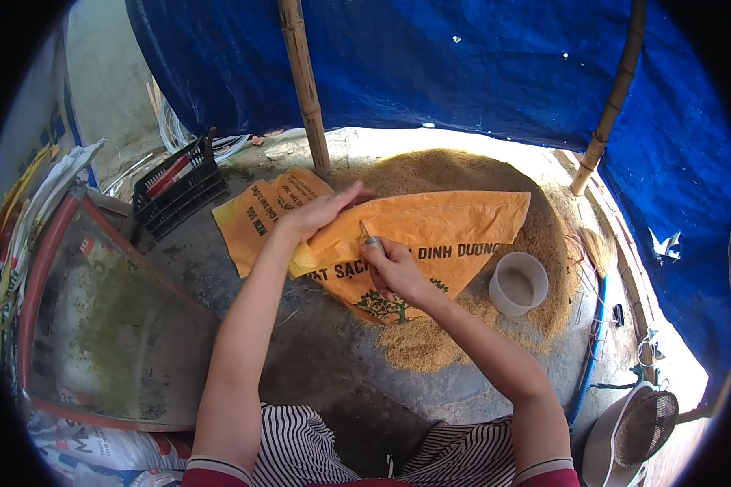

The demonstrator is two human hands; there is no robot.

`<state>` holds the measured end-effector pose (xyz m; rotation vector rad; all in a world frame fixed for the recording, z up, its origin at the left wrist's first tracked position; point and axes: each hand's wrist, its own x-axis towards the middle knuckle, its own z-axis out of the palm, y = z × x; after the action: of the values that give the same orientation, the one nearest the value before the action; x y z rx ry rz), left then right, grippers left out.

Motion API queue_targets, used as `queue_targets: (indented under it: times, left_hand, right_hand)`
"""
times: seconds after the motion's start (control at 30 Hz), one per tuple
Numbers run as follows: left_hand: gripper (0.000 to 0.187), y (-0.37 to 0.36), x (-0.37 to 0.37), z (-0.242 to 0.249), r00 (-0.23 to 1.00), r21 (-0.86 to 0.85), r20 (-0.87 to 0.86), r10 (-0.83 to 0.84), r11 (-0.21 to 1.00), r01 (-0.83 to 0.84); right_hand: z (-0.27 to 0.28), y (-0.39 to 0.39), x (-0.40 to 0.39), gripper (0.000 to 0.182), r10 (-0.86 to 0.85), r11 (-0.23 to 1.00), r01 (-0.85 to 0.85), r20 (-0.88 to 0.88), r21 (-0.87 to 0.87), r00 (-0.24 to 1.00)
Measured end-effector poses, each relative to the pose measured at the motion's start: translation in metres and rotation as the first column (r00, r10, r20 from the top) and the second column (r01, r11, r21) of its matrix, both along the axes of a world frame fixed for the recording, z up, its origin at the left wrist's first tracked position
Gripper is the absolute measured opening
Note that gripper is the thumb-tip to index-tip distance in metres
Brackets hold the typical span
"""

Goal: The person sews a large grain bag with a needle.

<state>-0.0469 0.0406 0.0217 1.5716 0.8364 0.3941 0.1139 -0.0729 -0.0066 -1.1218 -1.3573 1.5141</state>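
Note:
An orange woven sack [463, 215] with black lettering and a green tree print lies over the heap of grain. My left hand [325, 214] rests along its folded left edge, fingers stretched out; the thumb is largely hidden. Close to the sack's upper seam, my right hand [396, 269] is closed around a small thin tool [367, 233] with its point upward against the fabric. Its exact kind is too small to make out. Beneath and behind the sack spreads golden grain or husk [447, 170], with a white plastic tub [517, 284] sitting in it at the right.
A second orange sack [260, 213] lies at the left, near a black crate [179, 185]. A red-framed panel [122, 316] leans at far left. Bamboo poles [303, 81] stand before a blue tarp [447, 65]. A broom [599, 260] and a sieve [646, 428] are at right.

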Motion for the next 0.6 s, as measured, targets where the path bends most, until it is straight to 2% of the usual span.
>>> queue_targets:
  times: [0.03, 0.07, 0.13, 0.17, 0.23, 0.27, 0.33, 0.37, 0.4, 0.47, 0.6]
  left_hand:
    - [0.093, -0.006, 0.004, -0.001, 0.990, -0.025, 0.144, 0.003, 1.000, 0.000]
    - [0.093, -0.003, 0.004, -0.005, 0.989, -0.024, 0.145, 0.007, 1.000, -0.004]
    - [0.071, 0.006, 0.007, -0.013, 0.985, -0.273, 0.088, 0.148, 0.955, -0.119]
    - [0.071, 0.009, 0.007, -0.017, 0.985, -0.273, 0.091, 0.145, 0.955, -0.116]
    - [0.077, 0.011, 0.004, -0.016, 0.943, -0.008, -0.050, 0.329, 0.944, -0.330]
    - [0.077, 0.014, -0.002, -0.013, 0.944, -0.005, -0.051, 0.325, 0.946, -0.326]
    - [0.053, 0.014, -0.014, 0.003, 0.982, 0.093, -0.032, 0.185, 0.979, -0.181]
    - [0.031, 0.007, -0.015, 0.010, 0.975, 0.181, 0.048, 0.218, 0.958, -0.223]
    - [0.031, 0.008, -0.019, 0.011, 0.974, 0.183, 0.045, 0.220, 0.957, -0.225]
    - [0.022, 0.011, -0.027, 0.010, 0.967, 0.310, 0.120, 0.225, 0.917, -0.252]
    - [0.020, 0.010, -0.029, 0.013, 0.958, 0.452, 0.091, 0.273, 0.846, -0.284]
  right_hand:
    - [0.000, 0.000, 0.000, 0.029, -0.012, 0.999, 0.012, -0.019, -0.032, 1.000]
    - [0.000, 0.000, 0.000, 0.029, -0.008, 0.999, 0.008, -0.019, -0.031, 1.000]
    - [0.000, 0.001, 0.003, 0.028, 0.000, 1.000, 0.001, 0.039, -0.022, 0.999]
    - [0.001, 0.001, 0.004, 0.028, -0.002, 1.000, 0.003, 0.042, -0.022, 0.999]
    - [0.003, 0.000, 0.004, 0.028, -0.001, 0.999, 0.001, -0.012, -0.033, 1.000]
    - [0.005, -0.001, 0.004, 0.028, -0.006, 1.000, 0.006, -0.014, -0.030, 1.000]
    - [0.008, -0.002, 0.001, 0.028, -0.018, 0.996, 0.015, -0.024, -0.087, 1.000]
    - [0.007, -0.002, 0.001, 0.028, -0.016, 0.996, 0.014, -0.028, -0.086, 0.999]
    - [0.006, -0.002, 0.001, 0.028, -0.007, 0.997, 0.004, -0.037, -0.078, 0.999]
    - [0.003, -0.001, 0.000, 0.029, 0.004, 0.998, -0.008, -0.049, -0.069, 0.999]
    - [-0.012, 0.002, -0.005, 0.027, -0.075, 0.989, 0.063, 0.086, 0.136, 0.993]
